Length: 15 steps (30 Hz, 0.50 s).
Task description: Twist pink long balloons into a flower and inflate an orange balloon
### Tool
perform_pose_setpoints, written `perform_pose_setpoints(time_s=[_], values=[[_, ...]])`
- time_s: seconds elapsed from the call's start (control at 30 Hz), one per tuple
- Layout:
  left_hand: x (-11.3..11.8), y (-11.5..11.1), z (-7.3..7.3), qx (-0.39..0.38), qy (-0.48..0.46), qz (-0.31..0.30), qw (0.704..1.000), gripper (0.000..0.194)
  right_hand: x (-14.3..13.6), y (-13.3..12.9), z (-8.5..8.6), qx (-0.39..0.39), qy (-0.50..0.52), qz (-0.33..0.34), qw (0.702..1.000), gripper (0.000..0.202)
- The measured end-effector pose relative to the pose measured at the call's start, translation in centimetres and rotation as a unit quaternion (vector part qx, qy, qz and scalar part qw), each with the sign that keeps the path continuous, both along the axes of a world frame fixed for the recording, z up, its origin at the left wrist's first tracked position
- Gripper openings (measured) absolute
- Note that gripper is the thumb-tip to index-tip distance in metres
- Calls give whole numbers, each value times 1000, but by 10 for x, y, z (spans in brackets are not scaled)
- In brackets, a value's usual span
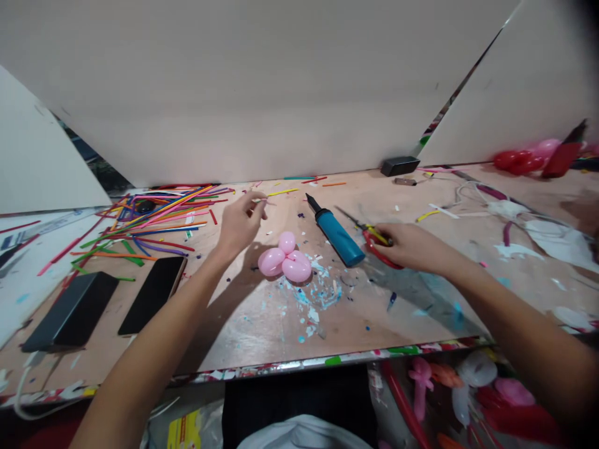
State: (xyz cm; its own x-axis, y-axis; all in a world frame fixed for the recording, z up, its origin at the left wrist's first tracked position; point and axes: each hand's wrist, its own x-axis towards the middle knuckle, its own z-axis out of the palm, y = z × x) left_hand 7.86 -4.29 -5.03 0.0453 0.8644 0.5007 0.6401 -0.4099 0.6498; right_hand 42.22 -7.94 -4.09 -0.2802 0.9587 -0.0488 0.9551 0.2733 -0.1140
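My left hand point(244, 217) is raised over the back of the table, its thumb and fingers pinched together on a small pale pink balloon scrap point(268, 201). In my right hand point(409, 245) is a pair of scissors point(375, 242) with red and yellow handles, its blades pointing to the back left. A pink balloon shape point(296, 267) of three round bubbles lies on the table between my hands, touched by neither. Between it and the scissors lies a blue hand pump point(340, 238), its black nozzle pointing away from me.
Many uninflated long balloons point(163, 215) are piled at the left. Nearer stand a black box point(72, 312) with a white cable and a phone point(153, 294). A black block point(400, 165) is at the back right, beside red balloons point(517, 161). More balloons point(468, 380) sit below the table edge.
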Motion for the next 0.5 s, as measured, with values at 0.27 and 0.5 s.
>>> perform_pose_setpoints(time_s=[0.27,0.5], values=[[-10,-22,-20,-224,173,-128,950,62,59,33,-39,-42,-101,-88,990,31],[26,-51,-23,-164,124,-74,976,31,-25,-6,-13,156,36,-26,987,42]])
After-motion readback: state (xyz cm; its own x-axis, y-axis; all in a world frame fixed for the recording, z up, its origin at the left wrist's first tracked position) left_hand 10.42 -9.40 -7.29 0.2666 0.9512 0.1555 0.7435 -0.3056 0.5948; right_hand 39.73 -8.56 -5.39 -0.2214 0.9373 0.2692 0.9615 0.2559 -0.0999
